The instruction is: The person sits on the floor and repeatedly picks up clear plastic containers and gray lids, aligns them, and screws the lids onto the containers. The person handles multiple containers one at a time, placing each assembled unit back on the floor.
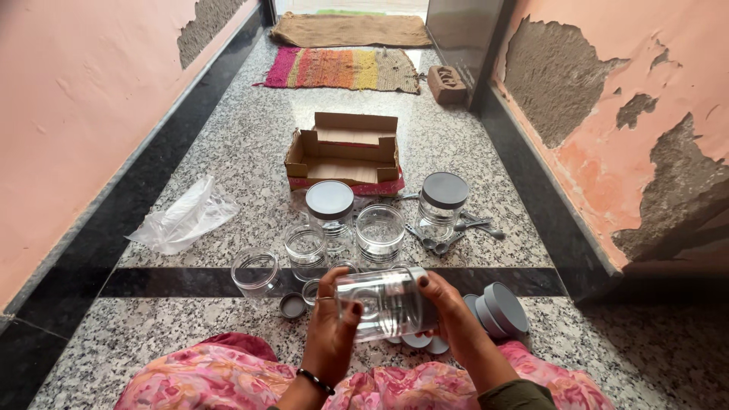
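I observe a speckled grey granite floor (228, 152) crossed by a black stone band (175, 282) and edged in black along both walls. The walls are pink; the right wall (607, 152) has large patches of plaster fallen away to bare grey. Ahead lie a striped mat (342, 68) and a brown mat (349, 30), with a brick (446, 82) beside them.

My left hand (332, 334) and right hand (456, 323) are both closed around a clear jar (383, 302), held on its side above the lap, over the floor. Beyond it stand open clear jars (380, 231), two capped ones (330, 209), an open cardboard box (345, 156), spoons (448, 235) and a crumpled plastic bag (186, 216). Grey lids (501, 310) are stacked just beside my right hand.
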